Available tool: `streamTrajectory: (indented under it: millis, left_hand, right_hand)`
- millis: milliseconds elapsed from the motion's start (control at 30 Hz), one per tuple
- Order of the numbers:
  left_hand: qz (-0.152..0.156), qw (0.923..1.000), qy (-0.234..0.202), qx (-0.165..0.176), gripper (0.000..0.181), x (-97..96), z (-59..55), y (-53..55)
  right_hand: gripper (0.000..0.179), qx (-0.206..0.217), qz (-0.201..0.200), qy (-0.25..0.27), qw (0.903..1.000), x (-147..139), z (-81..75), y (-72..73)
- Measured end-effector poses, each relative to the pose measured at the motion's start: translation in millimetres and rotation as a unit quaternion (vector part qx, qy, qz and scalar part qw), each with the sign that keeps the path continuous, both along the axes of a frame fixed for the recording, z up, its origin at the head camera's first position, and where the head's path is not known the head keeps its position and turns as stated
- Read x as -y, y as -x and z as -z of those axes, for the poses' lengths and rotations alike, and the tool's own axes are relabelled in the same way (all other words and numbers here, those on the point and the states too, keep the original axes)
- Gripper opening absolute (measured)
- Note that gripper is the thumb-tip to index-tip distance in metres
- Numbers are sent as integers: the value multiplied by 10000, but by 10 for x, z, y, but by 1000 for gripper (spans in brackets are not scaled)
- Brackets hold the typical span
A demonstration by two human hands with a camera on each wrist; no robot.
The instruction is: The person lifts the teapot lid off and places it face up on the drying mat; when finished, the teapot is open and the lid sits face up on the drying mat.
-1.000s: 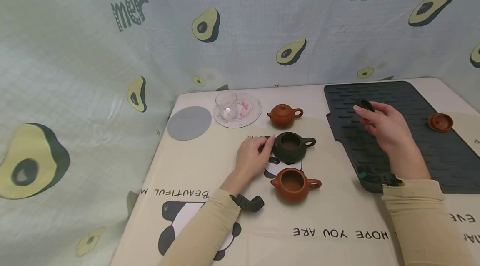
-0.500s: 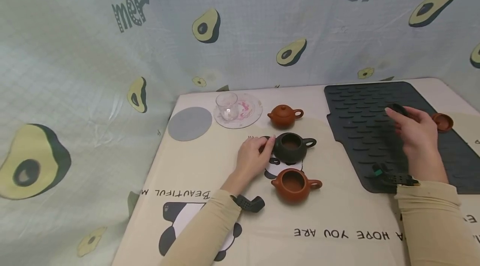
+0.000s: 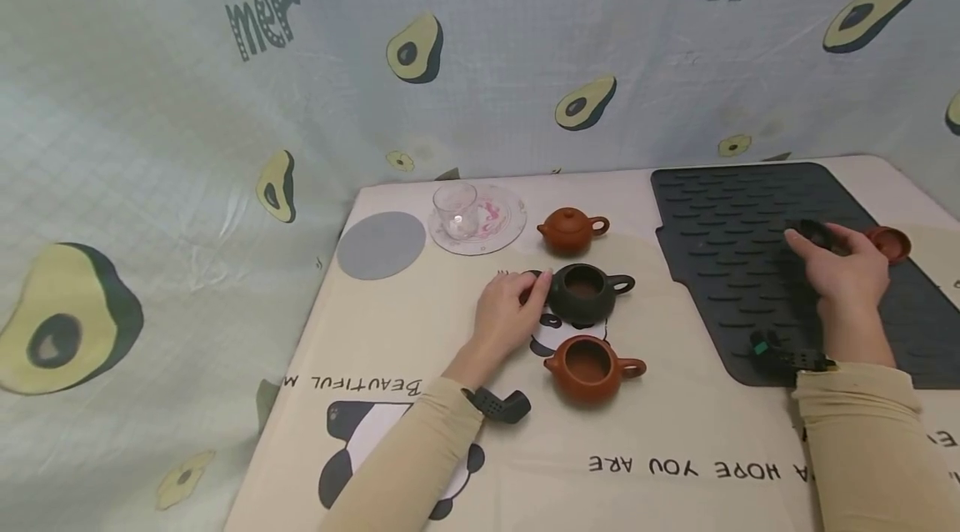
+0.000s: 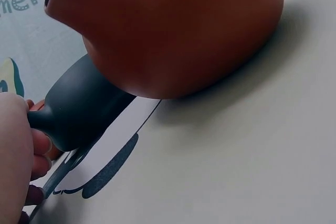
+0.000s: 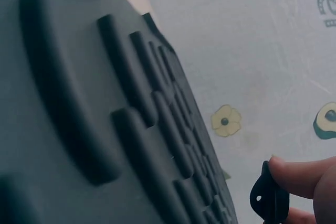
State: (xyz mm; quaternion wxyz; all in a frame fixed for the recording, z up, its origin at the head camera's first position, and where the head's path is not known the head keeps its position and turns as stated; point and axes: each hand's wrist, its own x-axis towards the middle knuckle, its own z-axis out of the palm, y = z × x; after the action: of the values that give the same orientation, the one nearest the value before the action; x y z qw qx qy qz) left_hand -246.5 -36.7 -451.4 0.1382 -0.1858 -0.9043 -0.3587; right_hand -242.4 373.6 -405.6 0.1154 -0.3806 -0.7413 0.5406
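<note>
Left hand [image 3: 504, 307]: thumb and fingers pinch spout of black teapot [image 3: 582, 307], which stands without lid between lidless brown teapot [image 3: 588, 392], near, and lidded brown teapot [image 3: 567, 233], far. Right hand [image 3: 852, 272]: fingertips pinch black lid [image 5: 270, 198] over dark ridged mat [image 3: 731, 223], right side.

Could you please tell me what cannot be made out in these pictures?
Head, left wrist: spout tip of the round black clay teapot, covered by the left hand.
Head: part of the small round reddish-brown clay piece, behind the right hand.
Left wrist: top of the open reddish-brown clay teapot, cut off by the upper edge.
Right wrist: lower end of the small black clay lid, cut off by the bottom edge.
</note>
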Motion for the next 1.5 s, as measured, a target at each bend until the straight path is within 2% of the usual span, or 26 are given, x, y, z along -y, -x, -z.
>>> streamTrajectory:
  millis: [300,633,1133,1500]
  left_hand:
    - [5,10000,28,-58,44,11,6,-21]
    - [-40,10000,53,-53,44,12,0,-29]
    - [-36,10000,68,61,44,9,2,-29]
    - [-28,9999,61,126,44,-2,-15,-20]
  right_hand:
    - [78,211,-233,-689,9971,-37,164,-42]
    - [77,374,-330,-995,9938,-46,184,-29]
    - [76,302,-267,-737,9965,-21,173,-31]
    - [74,269,-123,-795,9964,43,113,-15]
